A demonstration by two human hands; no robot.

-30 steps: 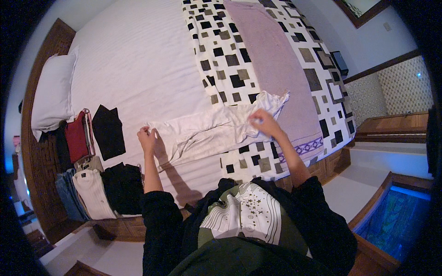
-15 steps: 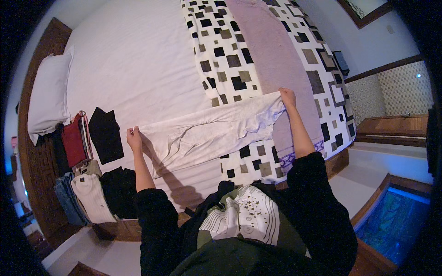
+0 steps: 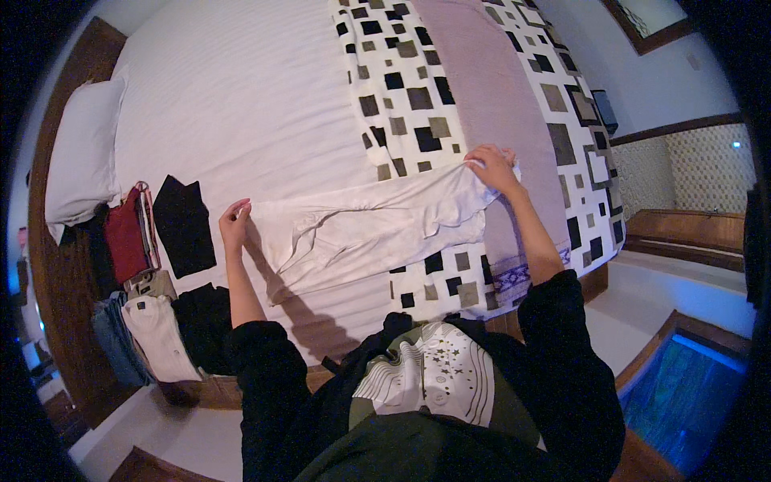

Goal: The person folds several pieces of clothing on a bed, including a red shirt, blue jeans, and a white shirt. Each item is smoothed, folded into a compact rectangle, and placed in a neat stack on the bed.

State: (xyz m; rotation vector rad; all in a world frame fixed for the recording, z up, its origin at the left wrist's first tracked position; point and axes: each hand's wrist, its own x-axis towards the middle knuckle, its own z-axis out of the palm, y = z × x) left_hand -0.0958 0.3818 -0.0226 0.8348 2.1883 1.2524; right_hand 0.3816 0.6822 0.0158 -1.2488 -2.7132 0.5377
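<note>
A long white garment (image 3: 365, 229), wrinkled and stretched sideways, lies across the bed in front of me. Its exact kind is hard to make out. At its upper left corner, my left hand (image 3: 234, 223) pinches the cloth between thumb and fingertips. My right hand (image 3: 493, 169) grips the upper edge close to the right end, and a bit of cloth shows beyond the fingers. The right part of the garment rests over a black-and-white squared blanket (image 3: 414, 143) and a mauve towel (image 3: 499, 96).
Left of my left hand lies a folded black garment (image 3: 185, 229). Further left are red clothes (image 3: 127, 237), blue jeans (image 3: 116, 345), a folded white top (image 3: 163, 339) and another black garment (image 3: 202, 321). A white pillow (image 3: 84, 153) rests by the wooden headboard (image 3: 60, 321).
My right hand has shifted slightly left along the garment's edge, its fingers now over the cloth. My left hand has risen a little, still at the corner. The garment lies slightly flatter.
</note>
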